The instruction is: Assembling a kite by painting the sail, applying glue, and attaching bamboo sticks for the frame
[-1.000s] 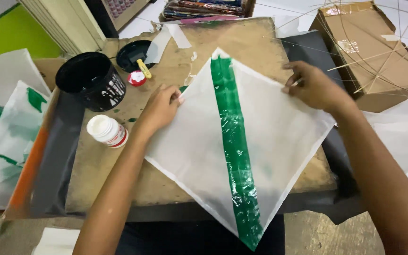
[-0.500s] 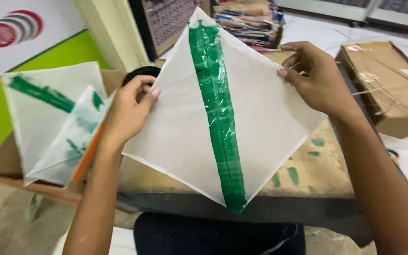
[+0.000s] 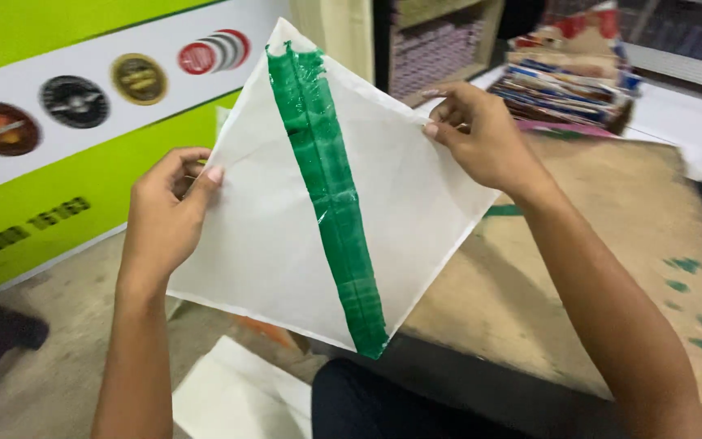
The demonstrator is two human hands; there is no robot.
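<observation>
Thin matt white paper sheet (image 3: 286, 236); glossy green stripe (image 3: 331, 195); rough wooden board (image 3: 595, 268).

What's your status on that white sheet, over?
Left hand and right hand pinch opposite corners of the white sheet. Sheet held up off the board, green stripe facing camera. Nothing blocking.

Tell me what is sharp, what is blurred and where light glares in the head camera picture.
Head view: the white sheet with its green stripe and both hands, left hand and right hand, are fairly sharp; wet paint on the stripe shows pale glints; the green wall with round badges is smeared by motion blur; the stack of papers behind is soft.
</observation>
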